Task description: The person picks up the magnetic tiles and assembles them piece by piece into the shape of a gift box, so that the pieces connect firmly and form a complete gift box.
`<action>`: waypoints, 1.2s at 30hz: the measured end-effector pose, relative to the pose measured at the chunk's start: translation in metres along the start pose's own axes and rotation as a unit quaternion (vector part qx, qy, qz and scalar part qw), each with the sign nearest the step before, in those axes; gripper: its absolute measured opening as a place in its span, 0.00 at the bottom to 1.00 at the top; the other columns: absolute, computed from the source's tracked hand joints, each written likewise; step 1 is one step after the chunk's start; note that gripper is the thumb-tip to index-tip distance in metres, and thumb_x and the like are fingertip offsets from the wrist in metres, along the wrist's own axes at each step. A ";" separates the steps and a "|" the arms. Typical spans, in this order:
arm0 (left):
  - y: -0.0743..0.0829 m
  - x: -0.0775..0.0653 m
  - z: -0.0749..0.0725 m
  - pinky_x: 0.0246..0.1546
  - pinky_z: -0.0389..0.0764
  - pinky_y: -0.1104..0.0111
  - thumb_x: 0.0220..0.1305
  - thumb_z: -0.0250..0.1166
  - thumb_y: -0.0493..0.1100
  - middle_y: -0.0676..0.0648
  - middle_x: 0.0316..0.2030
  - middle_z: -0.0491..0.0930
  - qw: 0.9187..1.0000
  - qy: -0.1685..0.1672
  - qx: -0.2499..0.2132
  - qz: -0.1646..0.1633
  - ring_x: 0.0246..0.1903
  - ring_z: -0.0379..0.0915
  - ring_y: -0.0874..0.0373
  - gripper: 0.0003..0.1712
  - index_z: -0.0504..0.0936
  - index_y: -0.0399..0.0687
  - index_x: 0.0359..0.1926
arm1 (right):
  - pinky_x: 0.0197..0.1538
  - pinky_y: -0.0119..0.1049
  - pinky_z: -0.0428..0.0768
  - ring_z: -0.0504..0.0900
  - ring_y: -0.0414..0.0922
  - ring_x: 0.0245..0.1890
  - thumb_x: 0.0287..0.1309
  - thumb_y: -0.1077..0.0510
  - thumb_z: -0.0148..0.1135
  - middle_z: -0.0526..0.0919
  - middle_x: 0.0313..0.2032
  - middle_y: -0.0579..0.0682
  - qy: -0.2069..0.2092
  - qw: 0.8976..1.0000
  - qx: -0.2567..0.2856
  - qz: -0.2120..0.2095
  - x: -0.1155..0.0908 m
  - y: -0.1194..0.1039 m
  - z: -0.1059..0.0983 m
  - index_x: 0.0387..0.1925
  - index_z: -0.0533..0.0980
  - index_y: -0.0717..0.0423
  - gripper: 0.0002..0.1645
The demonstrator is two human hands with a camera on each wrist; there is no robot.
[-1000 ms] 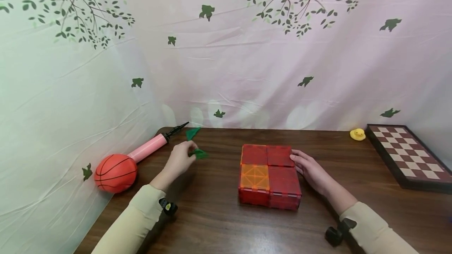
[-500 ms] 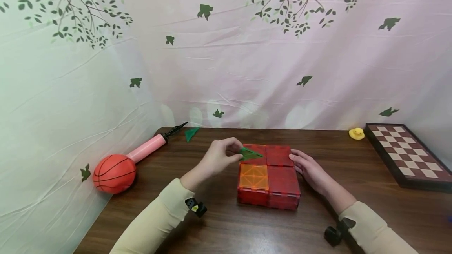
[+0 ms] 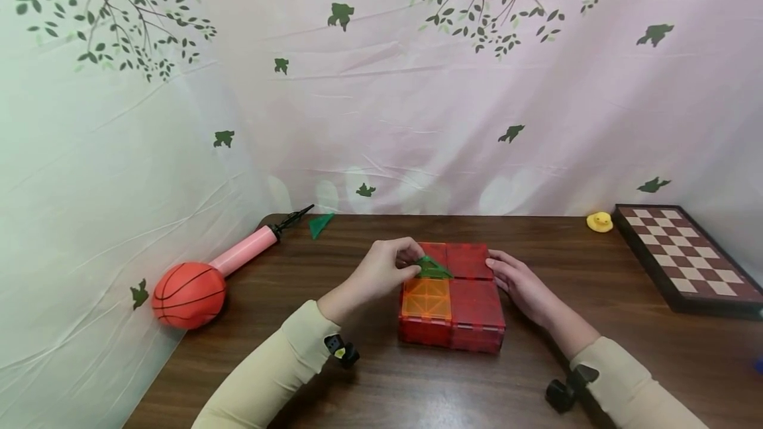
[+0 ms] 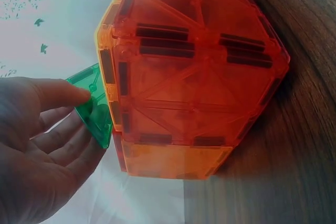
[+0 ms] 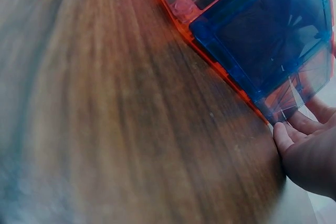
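Note:
A low box of see-through magnetic tiles point(image 3: 477, 300), mostly red with an orange tile point(image 3: 426, 298) at its near left on top, stands on the brown table. My left hand point(image 3: 386, 271) pinches a green triangular magnetic tile point(image 3: 434, 267) between thumb and fingers over the box's far left part. In the left wrist view the green tile point(image 4: 94, 103) lies close against the orange top edge; whether it touches cannot be told. With fingertips against the box's right side, my right hand point(image 3: 520, 285) steadies it. Blue side tiles point(image 5: 268, 35) show in the right wrist view.
Another green triangular tile point(image 3: 320, 224) lies at the table's back left. Beside it are a pink hand pump point(image 3: 244, 251) and an orange-red toy basketball point(image 3: 189, 295). A yellow rubber duck point(image 3: 599, 222) and a checkered board point(image 3: 685, 253) are at the right.
My left hand has carried the green tile rightward from the table's left part to over the box and lowered it a little. The right hand has stayed at the box's side.

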State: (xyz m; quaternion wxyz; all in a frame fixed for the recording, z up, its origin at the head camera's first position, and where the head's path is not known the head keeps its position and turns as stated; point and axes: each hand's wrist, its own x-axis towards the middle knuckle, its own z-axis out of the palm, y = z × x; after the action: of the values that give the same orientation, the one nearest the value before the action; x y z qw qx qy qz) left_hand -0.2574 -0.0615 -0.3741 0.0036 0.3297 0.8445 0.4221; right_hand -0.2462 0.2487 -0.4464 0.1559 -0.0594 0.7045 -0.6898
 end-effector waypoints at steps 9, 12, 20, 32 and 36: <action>-0.016 0.011 -0.016 0.54 0.79 0.60 0.72 0.66 0.49 0.51 0.49 0.84 1.000 -0.002 -0.002 -0.016 0.49 0.79 0.59 0.18 0.82 0.45 0.57 | 0.59 0.23 0.70 0.73 0.31 0.59 0.78 0.42 0.49 0.57 0.75 0.66 -0.001 1.000 0.002 -0.002 0.000 -0.002 0.000 0.79 0.47 0.64 0.45; -0.041 0.025 -0.034 0.58 0.76 0.56 0.76 0.59 0.54 0.47 0.56 0.82 0.997 0.039 0.033 -0.061 0.56 0.77 0.52 0.22 0.80 0.45 0.61 | 0.59 0.23 0.70 0.72 0.32 0.61 0.77 0.41 0.49 0.57 0.75 0.65 -0.003 1.000 -0.001 -0.001 0.001 -0.004 -0.001 0.79 0.47 0.64 0.45; -0.140 0.030 -0.080 0.68 0.64 0.47 0.78 0.54 0.53 0.32 0.71 0.65 0.954 0.032 0.173 -0.243 0.70 0.60 0.37 0.35 0.65 0.33 0.74 | 0.59 0.24 0.70 0.72 0.35 0.62 0.78 0.40 0.48 0.57 0.75 0.64 -0.005 1.000 -0.006 0.011 0.000 -0.002 -0.001 0.79 0.47 0.62 0.45; -0.155 0.001 -0.088 0.71 0.55 0.45 0.77 0.52 0.61 0.29 0.76 0.49 0.911 -0.093 0.241 -0.322 0.76 0.44 0.34 0.47 0.54 0.27 0.76 | 0.58 0.22 0.70 0.72 0.30 0.60 0.78 0.42 0.49 0.55 0.76 0.65 -0.001 1.000 0.002 -0.002 0.000 0.001 0.001 0.79 0.46 0.64 0.45; -0.138 -0.017 -0.073 0.69 0.57 0.41 0.75 0.55 0.62 0.30 0.76 0.51 0.920 -0.112 0.255 -0.275 0.76 0.45 0.34 0.48 0.56 0.28 0.76 | 0.59 0.23 0.70 0.72 0.28 0.59 0.78 0.43 0.49 0.54 0.76 0.66 -0.003 1.000 0.007 -0.009 0.000 0.002 0.001 0.79 0.45 0.65 0.45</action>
State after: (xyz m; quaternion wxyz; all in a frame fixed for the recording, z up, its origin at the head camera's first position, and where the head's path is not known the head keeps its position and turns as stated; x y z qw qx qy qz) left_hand -0.3418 -0.1820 -0.4305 0.1297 0.1194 0.9750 0.1353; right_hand -0.2456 0.2475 -0.4484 0.1521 -0.0670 0.6988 -0.6957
